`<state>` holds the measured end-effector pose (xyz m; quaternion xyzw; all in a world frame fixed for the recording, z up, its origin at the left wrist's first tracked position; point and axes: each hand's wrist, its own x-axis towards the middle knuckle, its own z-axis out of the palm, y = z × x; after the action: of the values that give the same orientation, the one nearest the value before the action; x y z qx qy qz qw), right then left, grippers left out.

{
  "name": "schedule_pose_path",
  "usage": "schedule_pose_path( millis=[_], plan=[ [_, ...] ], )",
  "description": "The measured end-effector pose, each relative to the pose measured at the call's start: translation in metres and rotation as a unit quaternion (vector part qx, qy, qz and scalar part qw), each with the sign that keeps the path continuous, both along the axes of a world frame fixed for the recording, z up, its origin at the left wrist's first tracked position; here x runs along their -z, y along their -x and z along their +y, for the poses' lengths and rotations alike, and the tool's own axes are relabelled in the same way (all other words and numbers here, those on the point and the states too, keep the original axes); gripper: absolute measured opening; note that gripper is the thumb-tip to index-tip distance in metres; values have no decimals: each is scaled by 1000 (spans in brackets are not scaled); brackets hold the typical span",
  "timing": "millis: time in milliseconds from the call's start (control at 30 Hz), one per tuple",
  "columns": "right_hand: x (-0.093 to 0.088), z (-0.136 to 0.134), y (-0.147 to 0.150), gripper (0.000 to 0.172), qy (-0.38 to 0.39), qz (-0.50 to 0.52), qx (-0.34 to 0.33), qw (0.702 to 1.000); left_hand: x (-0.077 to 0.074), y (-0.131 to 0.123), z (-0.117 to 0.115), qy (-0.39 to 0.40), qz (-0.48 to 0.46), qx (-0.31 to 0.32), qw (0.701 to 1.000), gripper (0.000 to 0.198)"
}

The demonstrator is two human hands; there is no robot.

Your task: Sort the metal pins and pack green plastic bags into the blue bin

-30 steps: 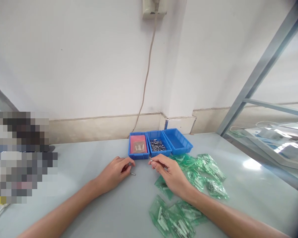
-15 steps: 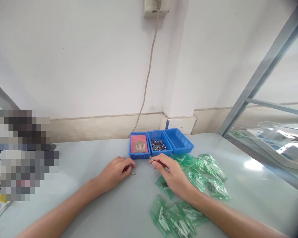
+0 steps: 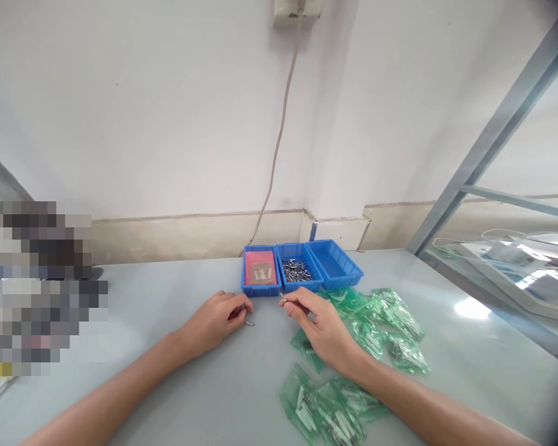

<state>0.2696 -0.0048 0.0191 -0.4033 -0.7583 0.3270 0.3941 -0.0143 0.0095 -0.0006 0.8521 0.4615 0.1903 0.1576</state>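
My left hand rests on the table left of centre, thumb and fingers closed in a pinch. A small metal screw pokes out beside its thumb; the rest is hidden by the fingers. In front of the middle bin, my right hand pinches a thin metal screw between thumb and index finger. Loose metal screws lie heaped in the middle blue bin. Green plastic bags of small parts lie beneath and beside my right forearm.
The left blue bin contains a pink sheet with a small clear bag on top. A third blue bin stands to the right. Metal shelf frames rise at both sides, and a cable runs down the wall.
Both hands keep nearly the same place and grip. The camera view has shifted very slightly; the bins and bags stay where they were.
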Motion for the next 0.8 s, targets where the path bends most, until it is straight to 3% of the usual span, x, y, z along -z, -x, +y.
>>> schedule_pose_path(
  millis=[467,800],
  plan=[
    [5,2,1,28,13,-5,21,1000,-1,0,0,-20,-8,21,1000,21],
    [4,2,1,7,0,-6,21,1000,-1,-1,-2,-49,2,14,999,22]
  ],
)
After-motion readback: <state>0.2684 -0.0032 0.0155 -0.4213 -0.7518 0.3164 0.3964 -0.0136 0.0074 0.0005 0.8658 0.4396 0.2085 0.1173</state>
